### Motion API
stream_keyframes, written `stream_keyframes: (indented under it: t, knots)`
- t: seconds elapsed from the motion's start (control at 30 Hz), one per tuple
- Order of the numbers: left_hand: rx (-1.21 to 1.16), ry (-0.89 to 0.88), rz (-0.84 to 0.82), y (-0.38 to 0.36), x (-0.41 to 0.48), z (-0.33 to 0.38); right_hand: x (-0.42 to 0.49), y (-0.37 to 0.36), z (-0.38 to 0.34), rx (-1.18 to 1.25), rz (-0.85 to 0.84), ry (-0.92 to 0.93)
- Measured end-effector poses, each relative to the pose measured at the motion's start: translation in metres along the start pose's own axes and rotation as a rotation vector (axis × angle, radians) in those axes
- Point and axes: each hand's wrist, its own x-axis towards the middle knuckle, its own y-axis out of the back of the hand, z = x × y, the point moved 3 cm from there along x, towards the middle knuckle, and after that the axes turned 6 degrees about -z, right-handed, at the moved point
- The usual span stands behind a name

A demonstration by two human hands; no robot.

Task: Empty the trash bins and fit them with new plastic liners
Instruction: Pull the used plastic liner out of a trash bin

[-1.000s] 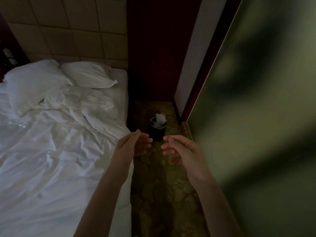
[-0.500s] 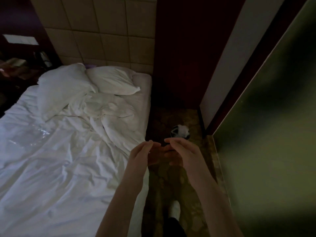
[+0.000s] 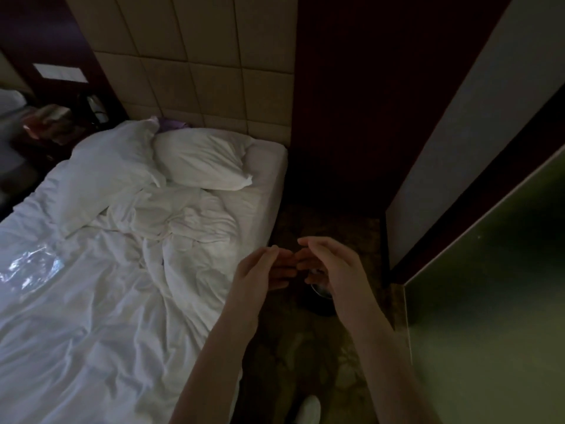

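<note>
Between the bed (image 3: 122, 301) and the green wall panel (image 3: 489, 301), the dark trash bin (image 3: 319, 304) stands upright on patterned carpet (image 3: 305, 362), mouth facing up. It sits beneath the right hand (image 3: 336, 270), mostly hidden by it. The left hand (image 3: 260, 270) hovers alongside. Both hands are relaxed, fingers loosely extended, holding nothing.

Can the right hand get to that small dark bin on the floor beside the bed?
Probably yes: the right hand is empty and hangs right over the bin, with nothing seen between; depth is hard to judge.
</note>
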Motion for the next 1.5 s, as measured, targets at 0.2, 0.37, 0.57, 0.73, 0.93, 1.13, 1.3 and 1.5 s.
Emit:
stream_keyframes:
  t: [0.2, 0.37, 0.57, 0.73, 0.93, 1.13, 1.3, 1.5]
  knots:
    - [0.037, -0.002, 0.007, -0.048, 0.059, 0.021, 0.056, 0.06, -0.013, 0.1, 0.077, -0.017]
    - [0.028, 0.01, -0.046, -0.087, 0.109, 0.032, 0.083, 0.104, -0.027, 0.147, 0.146, 0.004]
    - [0.099, -0.011, -0.208, -0.134, 0.17, 0.042, 0.107, 0.157, -0.05, 0.168, 0.249, 0.069]
    - [0.178, -0.035, -0.365, -0.178, 0.24, 0.055, 0.148, 0.203, -0.068, 0.2, 0.394, 0.12]
    - [0.278, 0.004, -0.573, -0.218, 0.37, 0.061, 0.238, 0.238, -0.054, 0.293, 0.621, 0.168]
    - [0.425, 0.111, -0.805, -0.246, 0.508, 0.042, 0.328, 0.253, 0.0, 0.438, 0.953, 0.09]
    - [0.582, 0.22, -0.98, -0.236, 0.564, -0.015, 0.354, 0.242, 0.063, 0.569, 1.156, 0.068]
    - [0.652, 0.341, -0.993, -0.19, 0.609, -0.146, 0.37, 0.212, 0.201, 0.603, 1.307, -0.04]
